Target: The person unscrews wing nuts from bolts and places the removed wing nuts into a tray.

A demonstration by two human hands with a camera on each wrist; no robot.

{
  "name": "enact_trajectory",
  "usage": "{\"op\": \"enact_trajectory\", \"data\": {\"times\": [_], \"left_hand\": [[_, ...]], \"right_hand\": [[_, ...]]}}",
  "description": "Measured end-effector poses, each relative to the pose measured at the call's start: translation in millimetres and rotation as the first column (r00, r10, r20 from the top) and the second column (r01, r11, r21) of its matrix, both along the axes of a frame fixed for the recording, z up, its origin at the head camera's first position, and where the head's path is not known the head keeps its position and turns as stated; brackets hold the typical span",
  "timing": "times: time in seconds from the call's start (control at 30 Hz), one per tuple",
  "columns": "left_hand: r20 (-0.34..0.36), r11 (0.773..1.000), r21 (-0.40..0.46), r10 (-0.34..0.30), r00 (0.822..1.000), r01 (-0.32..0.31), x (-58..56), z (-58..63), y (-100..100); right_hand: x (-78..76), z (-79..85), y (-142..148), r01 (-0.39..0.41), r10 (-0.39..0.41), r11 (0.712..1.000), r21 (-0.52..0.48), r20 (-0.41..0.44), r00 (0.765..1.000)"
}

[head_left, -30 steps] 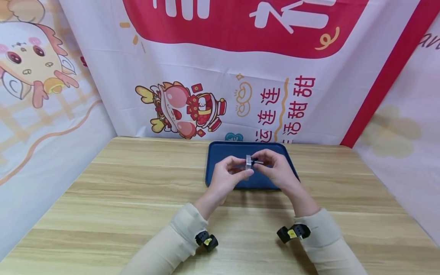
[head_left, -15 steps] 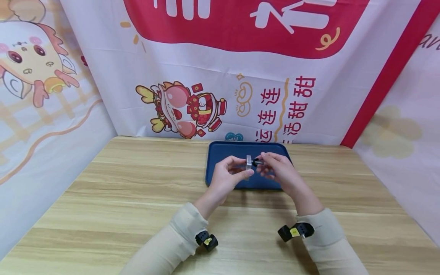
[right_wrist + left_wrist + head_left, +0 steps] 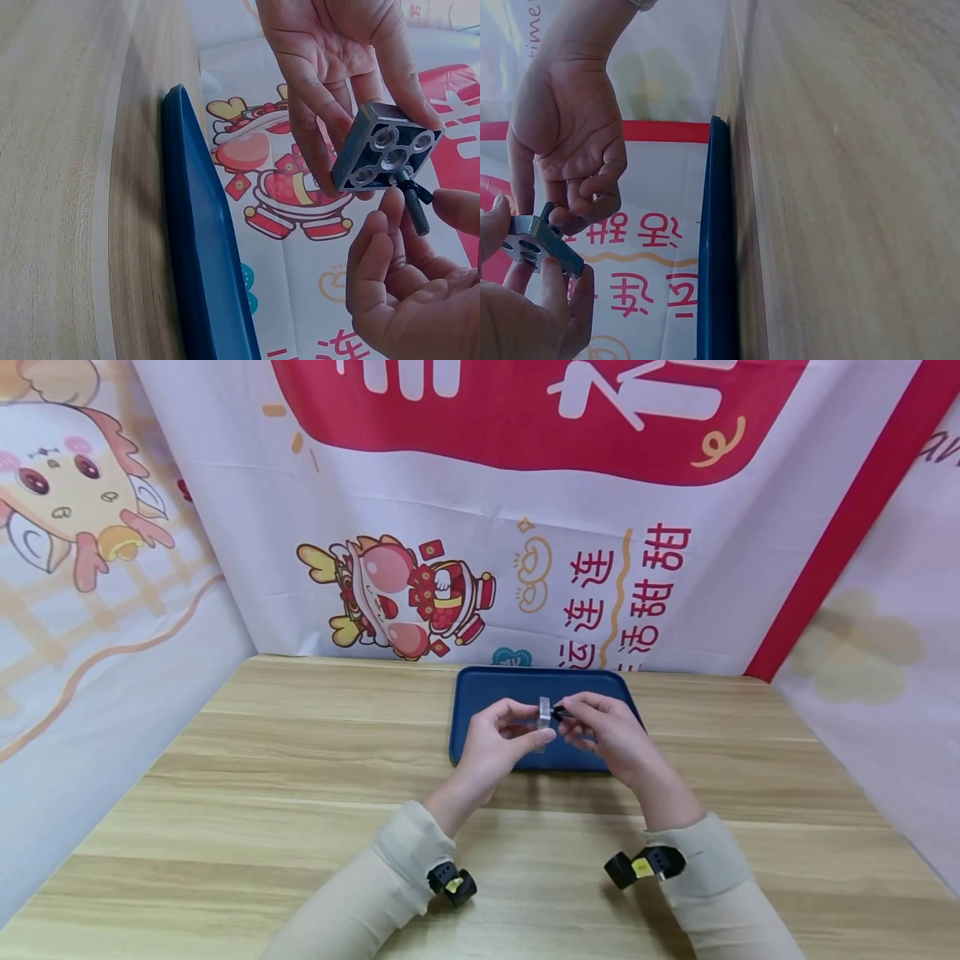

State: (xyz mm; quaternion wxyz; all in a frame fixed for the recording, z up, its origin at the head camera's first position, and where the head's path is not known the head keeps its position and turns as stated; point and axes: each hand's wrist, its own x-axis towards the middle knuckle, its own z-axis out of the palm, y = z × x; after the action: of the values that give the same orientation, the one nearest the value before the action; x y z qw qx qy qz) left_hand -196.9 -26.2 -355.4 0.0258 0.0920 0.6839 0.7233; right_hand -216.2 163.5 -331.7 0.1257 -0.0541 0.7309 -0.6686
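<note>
In the head view my left hand [image 3: 498,735] holds a small square metal plate [image 3: 544,713] upright by its edges, above the blue tray. Several round holes show in the plate's face in the right wrist view, and a threaded bolt [image 3: 417,213] sticks out through one near a corner. A black wing nut [image 3: 424,195] sits on that bolt, close to the plate. My right hand [image 3: 611,732] pinches the wing nut between thumb and index finger, the other fingers loosely curled below. In the left wrist view the metal plate [image 3: 544,241] shows from its other side.
The blue tray [image 3: 487,687] lies on the wooden table [image 3: 300,777] near its back edge, beneath both hands. Behind the table hangs a printed white and red cloth [image 3: 420,493]. More printed cloth hangs at the left and right sides.
My right hand's fingers have turned and changed their hold around the wing nut, the thumb and index finger closing in on it. The plate and my left hand have stayed nearly still.
</note>
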Motion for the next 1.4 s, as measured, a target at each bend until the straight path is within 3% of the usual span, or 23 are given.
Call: {"op": "enact_trajectory", "data": {"times": [0.67,1.07,1.4], "left_hand": [[-0.003,1.0,0.016,0.0,1.0,0.0,0.1,0.7,-0.8],[0.006,1.0,0.015,-0.003,1.0,0.003,-1.3,0.8,-2.8],[0.01,1.0,0.025,-0.003,1.0,0.002,-2.2,0.2,-2.9]], "right_hand": [[-1.9,-3.8,3.3,-0.03,0.024,0.994,-0.102,-0.06,0.998],[-2.5,-5.1,1.1,-0.012,0.024,0.998,0.064,-0.2,0.98],[-3.1,-5.1,-0.9,0.022,0.007,0.993,0.119,-0.244,0.97]]}}
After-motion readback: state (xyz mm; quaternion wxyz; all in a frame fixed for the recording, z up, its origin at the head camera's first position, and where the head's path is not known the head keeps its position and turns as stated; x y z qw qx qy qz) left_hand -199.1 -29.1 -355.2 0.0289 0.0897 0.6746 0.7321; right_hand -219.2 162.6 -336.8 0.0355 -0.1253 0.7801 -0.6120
